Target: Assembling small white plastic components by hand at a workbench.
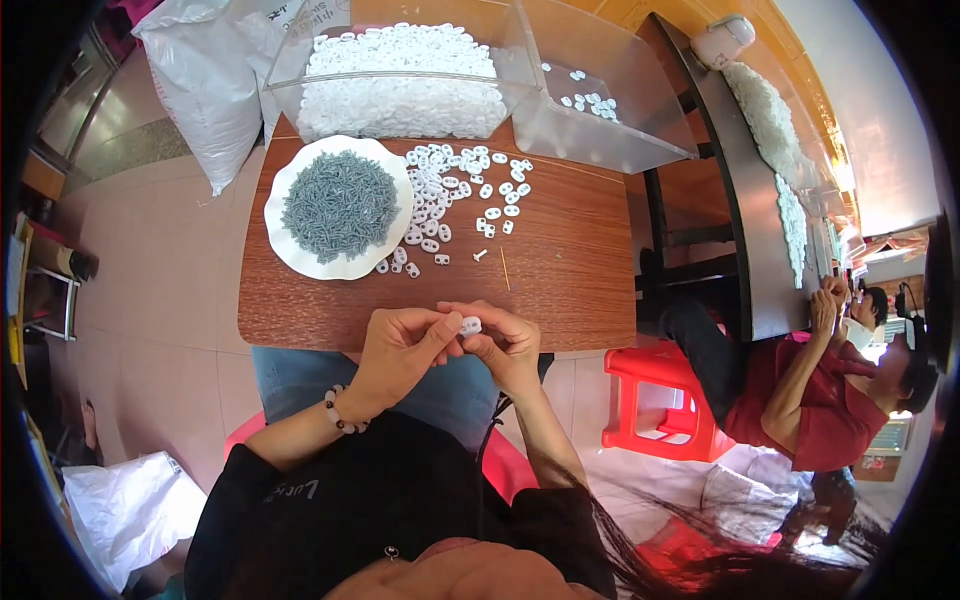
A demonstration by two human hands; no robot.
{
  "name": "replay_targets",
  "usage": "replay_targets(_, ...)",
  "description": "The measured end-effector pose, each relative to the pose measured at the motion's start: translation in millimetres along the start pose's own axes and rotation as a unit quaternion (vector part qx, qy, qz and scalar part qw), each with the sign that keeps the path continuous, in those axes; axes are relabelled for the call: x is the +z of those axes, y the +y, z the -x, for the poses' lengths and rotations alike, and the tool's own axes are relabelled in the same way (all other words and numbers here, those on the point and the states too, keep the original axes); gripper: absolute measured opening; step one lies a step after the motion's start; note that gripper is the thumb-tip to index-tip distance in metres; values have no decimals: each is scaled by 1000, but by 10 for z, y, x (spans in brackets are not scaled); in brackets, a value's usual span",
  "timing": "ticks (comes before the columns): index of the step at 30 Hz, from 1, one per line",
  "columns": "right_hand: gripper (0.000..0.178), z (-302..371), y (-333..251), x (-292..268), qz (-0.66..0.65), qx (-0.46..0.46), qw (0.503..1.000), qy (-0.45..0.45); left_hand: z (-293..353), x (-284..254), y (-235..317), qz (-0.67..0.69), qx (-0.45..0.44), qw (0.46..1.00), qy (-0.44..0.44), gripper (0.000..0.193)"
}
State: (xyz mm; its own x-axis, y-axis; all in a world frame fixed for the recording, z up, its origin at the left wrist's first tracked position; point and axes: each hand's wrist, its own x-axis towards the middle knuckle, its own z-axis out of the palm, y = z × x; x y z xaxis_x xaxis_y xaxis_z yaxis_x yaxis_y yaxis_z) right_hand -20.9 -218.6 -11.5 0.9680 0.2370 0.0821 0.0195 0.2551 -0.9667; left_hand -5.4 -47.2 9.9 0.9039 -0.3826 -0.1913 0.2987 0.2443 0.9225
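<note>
Close to the table's front edge, my left hand (pixel 398 348) and my right hand (pixel 512 350) meet around a small white oval plastic piece (pixel 470 325) with two dark holes. Thumbs and fingertips of both hands are closed on it; the fingers behind it are partly hidden. Beyond them, many similar white two-hole pieces (pixel 430 198) lie loose on the brown wooden table (pixel 570 260). A scalloped white plate (pixel 284 252) at the left holds a heap of small grey-blue screw-like pegs (pixel 340 205). A white screw-like peg (pixel 480 255) and a thin wooden stick (pixel 505 268) lie in front of my hands.
At the table's back stands a clear bin (pixel 520 60) full of white pieces, beside another clear bin (pixel 610 150) with a few. A dark table (pixel 765 300) is at the right. There a person in a red shirt (pixel 800 400) sits near a red stool (pixel 620 400).
</note>
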Motion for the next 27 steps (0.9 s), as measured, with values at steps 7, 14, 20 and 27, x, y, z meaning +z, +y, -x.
replay_targets(7, 21, -576, -679, -385, 450, -217, 844, 196, -20, -154, -29, 13, -44, 998, 53, 22)
replay_targets(14, 31, -1633, -1357, -1481, 694, -191, 601, 347, -82, -437, -190, -29, -77, 995, 49, 18)
replay_targets(20, 26, -1624, -1137, -1351, 701, -157, 609, 335, -60, -504, -164, -31, -92, 995, 33, 19)
replay_targets(27, 8, -1069, -342, -720, 581, -191, 784, 107, -56, -431, -151, -66, -66, 995, 38, 18)
